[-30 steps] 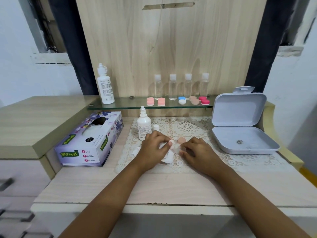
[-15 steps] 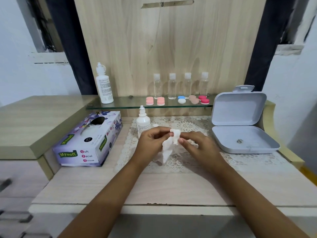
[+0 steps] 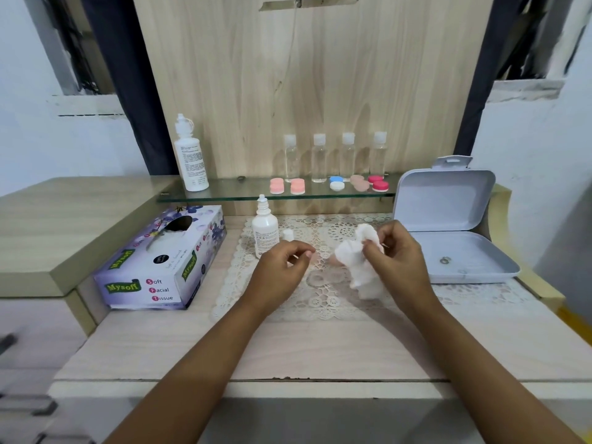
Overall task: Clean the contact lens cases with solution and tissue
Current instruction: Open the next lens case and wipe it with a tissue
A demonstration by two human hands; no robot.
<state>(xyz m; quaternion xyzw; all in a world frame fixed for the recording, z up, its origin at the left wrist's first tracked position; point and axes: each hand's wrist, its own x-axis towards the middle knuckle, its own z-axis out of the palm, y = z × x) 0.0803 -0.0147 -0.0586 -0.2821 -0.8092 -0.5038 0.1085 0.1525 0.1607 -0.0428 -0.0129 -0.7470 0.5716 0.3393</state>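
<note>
Two-handed wiping above the bench (image 3: pixel 288 347): right hand (image 3: pixel 395 262) gripping a crumpled tissue (image 3: pixel 358 272), contents hidden, left hand (image 3: pixel 282 270) curled, its hold unclear, pale pink lens case pieces (image 3: pixel 315 259) parked on the lace mat (image 3: pixel 320 299) between, solution bottle (image 3: pixel 265 232) close behind for rinsing.

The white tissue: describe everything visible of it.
The tissue is white soft paper, crumpled into a loose wad. The right hand pinches it near the top between thumb and fingers, holding it above the lace mat. A puff sticks up over the fingers. A longer tail hangs down toward the mat, and whether it touches there cannot be told. The left hand is apart from it.
</note>
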